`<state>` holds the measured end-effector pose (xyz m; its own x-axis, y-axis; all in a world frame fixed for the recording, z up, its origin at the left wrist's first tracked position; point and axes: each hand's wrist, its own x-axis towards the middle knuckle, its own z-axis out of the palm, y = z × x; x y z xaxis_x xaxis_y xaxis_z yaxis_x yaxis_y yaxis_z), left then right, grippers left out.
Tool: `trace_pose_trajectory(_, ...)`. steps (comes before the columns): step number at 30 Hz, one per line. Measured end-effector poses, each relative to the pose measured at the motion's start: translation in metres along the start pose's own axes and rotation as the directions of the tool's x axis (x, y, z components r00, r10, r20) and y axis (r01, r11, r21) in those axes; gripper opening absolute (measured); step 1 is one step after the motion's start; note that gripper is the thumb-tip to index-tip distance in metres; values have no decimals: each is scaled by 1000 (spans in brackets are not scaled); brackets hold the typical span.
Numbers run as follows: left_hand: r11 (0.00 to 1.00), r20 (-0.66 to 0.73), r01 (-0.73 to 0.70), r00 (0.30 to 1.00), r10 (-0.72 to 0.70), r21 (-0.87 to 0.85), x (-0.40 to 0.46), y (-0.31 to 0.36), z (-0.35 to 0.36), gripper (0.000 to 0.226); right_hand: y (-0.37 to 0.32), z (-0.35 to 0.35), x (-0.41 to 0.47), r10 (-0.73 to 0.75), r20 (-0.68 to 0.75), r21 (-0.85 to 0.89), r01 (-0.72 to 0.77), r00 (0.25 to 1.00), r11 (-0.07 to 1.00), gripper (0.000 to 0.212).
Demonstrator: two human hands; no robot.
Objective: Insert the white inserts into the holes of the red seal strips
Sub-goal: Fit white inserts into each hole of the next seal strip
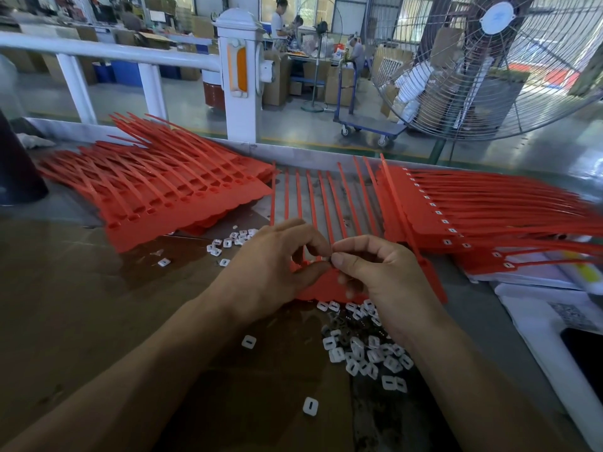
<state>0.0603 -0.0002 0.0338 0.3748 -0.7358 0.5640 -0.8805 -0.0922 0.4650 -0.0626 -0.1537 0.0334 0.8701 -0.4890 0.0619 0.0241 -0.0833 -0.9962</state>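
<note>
Head view: left hand steadies the flat red plastic seal-strip sheet; right hand pinches something tiny (insert, presumably). White square plastic inserts sit just below; seat it squarely.

Fingertip pinch of left hand and right hand too small to read. Red seal strip holes covered by both.
</note>
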Motion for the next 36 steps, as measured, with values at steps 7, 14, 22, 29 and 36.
trace_pose_trajectory(7, 981, -84, 167, 984, -159, 96, 2, -10, -10, 7, 0, -5, 0, -70, -147, -174, 44, 987, 984, 5)
trace_pose_trajectory(14, 911, 6, 307, 947, -321, 276, 1, -20, -6, 9, 0, -7, 1, -34, -148, -209, 2, 988, 978, 9)
trace_pose_trajectory(22, 891, 28, 301, 944, -329, 340, 5, -22, 0, 12, 3, -6, 1, -19, -129, -266, -16, 991, 964, 10)
trace_pose_trajectory(29, 886, 45, 283, 946, -321, 367, 10, -21, 1, 9, 3, -5, 1, -20, -121, -299, -17, 993, 954, 10)
trace_pose_trajectory(36, 892, 55, 258, 953, -298, 371, 6, -22, -1, 12, 2, -6, 0, -17, -104, -310, -16, 994, 950, 10)
